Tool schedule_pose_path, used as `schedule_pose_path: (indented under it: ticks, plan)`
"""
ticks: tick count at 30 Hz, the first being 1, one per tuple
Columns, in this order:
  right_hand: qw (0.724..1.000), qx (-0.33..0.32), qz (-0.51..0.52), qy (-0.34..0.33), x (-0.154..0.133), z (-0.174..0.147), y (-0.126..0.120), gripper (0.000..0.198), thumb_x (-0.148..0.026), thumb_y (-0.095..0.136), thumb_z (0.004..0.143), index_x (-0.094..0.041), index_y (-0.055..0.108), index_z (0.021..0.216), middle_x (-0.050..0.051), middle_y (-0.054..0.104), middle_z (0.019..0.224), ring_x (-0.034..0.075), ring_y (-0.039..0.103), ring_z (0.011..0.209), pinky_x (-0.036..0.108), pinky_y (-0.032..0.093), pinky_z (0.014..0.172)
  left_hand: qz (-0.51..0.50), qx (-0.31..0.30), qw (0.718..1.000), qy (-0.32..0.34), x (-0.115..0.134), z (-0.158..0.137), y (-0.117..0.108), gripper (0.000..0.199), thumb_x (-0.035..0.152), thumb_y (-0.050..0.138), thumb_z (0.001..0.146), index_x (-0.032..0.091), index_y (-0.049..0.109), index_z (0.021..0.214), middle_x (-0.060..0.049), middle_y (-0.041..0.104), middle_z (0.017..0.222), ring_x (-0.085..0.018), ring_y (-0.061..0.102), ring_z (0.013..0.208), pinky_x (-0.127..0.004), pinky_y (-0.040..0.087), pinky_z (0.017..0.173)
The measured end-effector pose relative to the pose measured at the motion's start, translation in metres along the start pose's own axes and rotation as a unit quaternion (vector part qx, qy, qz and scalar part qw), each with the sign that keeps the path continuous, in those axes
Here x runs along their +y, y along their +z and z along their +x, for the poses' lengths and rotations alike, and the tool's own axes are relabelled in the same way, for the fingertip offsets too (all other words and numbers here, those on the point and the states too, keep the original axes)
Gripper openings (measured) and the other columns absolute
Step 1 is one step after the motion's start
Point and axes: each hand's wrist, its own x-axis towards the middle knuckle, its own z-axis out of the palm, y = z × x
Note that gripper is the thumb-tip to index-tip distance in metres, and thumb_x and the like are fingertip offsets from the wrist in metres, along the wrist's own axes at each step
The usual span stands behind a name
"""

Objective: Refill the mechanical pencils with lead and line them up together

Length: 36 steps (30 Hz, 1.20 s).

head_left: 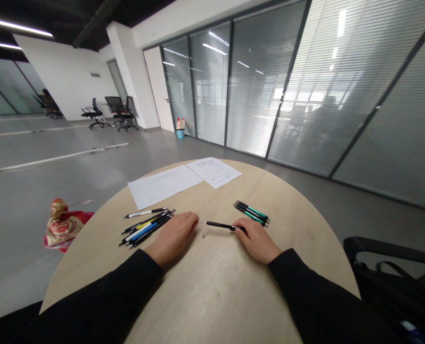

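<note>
On the round counter (212, 286), the right hand (257, 240) pinches a black pen (218, 225) between its fingers, the tip pointing toward the left hand (173, 235). The left fingers are close together; I cannot tell whether they hold something. Mixed pens (141, 232) lie beside the left hand, green-and-black pens (250, 209) just beyond the right. Farther are two paper sheets (165, 185).

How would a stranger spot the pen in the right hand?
Start at the round table, then find the right hand on the near side of the green-and-black pens. It holds a black pen pointing toward the left hand. Unlike those or the mixed pen pile, this one is alone between the hands.
</note>
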Motion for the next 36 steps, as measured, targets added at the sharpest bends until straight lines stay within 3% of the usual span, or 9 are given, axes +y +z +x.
schedule_pose_path:
  ticks: [21, 28, 36]
  plan:
    - [1.000, -0.008, -0.013, -0.003, -0.001, 0.000, 0.001, 0.016, -0.014, 0.053, 0.092, -0.018, 0.067, 0.097, 0.007, 0.071, 0.097, 0.022, 0.064, 0.094, 0.034, 0.046, 0.087, 0.024, -0.017, 0.999, 0.013, 0.007, 0.003, -0.002, 0.016, 0.008, 0.044, 0.093, 0.019, 0.055, 0.087, -0.006, 0.061, 0.089, -0.020, 0.057, 0.079, -0.031, 0.044, 0.071]
    - [1.000, -0.005, -0.005, -0.009, 0.000, 0.000, 0.001, 0.016, -0.014, 0.052, 0.093, -0.017, 0.067, 0.097, 0.007, 0.071, 0.097, 0.022, 0.064, 0.093, 0.035, 0.046, 0.087, -0.082, 0.010, 0.997, 0.002, 0.009, 0.003, 0.001, 0.014, 0.015, 0.045, 0.095, 0.019, 0.057, 0.088, -0.005, 0.063, 0.086, -0.019, 0.058, 0.077, -0.030, 0.045, 0.070]
    - [1.000, 0.003, 0.019, -0.006, 0.001, 0.000, 0.001, 0.017, -0.014, 0.051, 0.093, -0.018, 0.067, 0.098, 0.007, 0.072, 0.098, 0.021, 0.064, 0.094, 0.035, 0.046, 0.086, -0.166, 0.029, 0.983, -0.073, 0.011, 0.004, -0.003, 0.016, 0.024, 0.046, 0.095, 0.019, 0.060, 0.089, -0.004, 0.067, 0.085, -0.019, 0.061, 0.076, -0.032, 0.048, 0.073]
